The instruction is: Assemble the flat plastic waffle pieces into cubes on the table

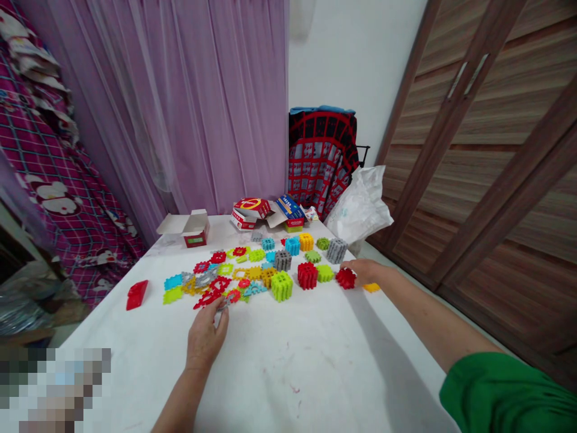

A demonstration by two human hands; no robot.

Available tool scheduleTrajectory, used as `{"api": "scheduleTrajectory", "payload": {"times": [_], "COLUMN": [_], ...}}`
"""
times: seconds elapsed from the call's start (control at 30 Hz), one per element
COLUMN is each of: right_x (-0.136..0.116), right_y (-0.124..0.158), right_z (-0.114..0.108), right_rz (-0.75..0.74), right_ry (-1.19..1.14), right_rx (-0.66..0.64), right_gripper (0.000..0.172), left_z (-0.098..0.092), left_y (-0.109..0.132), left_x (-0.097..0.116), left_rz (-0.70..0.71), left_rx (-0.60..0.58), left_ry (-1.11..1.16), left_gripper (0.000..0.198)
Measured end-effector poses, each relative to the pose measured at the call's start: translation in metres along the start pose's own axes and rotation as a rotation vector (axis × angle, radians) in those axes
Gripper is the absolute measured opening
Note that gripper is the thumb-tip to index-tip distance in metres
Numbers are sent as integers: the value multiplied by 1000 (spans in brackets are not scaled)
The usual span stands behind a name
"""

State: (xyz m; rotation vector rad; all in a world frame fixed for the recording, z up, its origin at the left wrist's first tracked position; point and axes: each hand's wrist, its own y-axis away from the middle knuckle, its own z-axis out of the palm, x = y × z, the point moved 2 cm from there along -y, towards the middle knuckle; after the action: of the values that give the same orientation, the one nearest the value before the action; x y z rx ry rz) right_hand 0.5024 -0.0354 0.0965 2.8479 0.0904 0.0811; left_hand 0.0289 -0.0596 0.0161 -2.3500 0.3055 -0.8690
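Observation:
My left hand (208,331) is at the near edge of a spread of flat, toothed plastic pieces, its fingertips around a small grey piece (222,305) beside a red gear-like piece (233,296). At the right, my right hand (359,272) has its fingers on a red toothed piece (345,278), partly hiding it. A yellow piece (372,288) lies just right of that hand. Between the hands stand stacks of pieces: lime green (282,286), red (307,276) and dark grey (283,260).
Behind the pieces on the white table (270,361) are an open white-and-red box (196,233) and several torn cartons (252,210). A red plastic part (136,295) lies at the left. A white bag (362,201) stands by the right back corner, near a wooden wardrobe (482,150).

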Motion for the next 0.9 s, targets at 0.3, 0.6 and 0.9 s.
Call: {"api": "scheduleTrajectory", "payload": {"times": [0.3,0.6,0.9], "right_x": [-2,-12,-14], "right_y": [-5,-7,-9], "right_z": [7,5,6], "right_rz": [-6,10,19], "right_ry": [-6,58,80], "right_rx": [-2,-57,-103], "right_gripper": [80,65,62], "left_z": [0,1,0], "left_y": [0,1,1], "left_x": [1,0,0], "left_rz": [-16,-17,-10], "left_rx": [-14,-3,-1], "left_ry": [-28,-24,-24], "left_gripper": [33,32,31]}}
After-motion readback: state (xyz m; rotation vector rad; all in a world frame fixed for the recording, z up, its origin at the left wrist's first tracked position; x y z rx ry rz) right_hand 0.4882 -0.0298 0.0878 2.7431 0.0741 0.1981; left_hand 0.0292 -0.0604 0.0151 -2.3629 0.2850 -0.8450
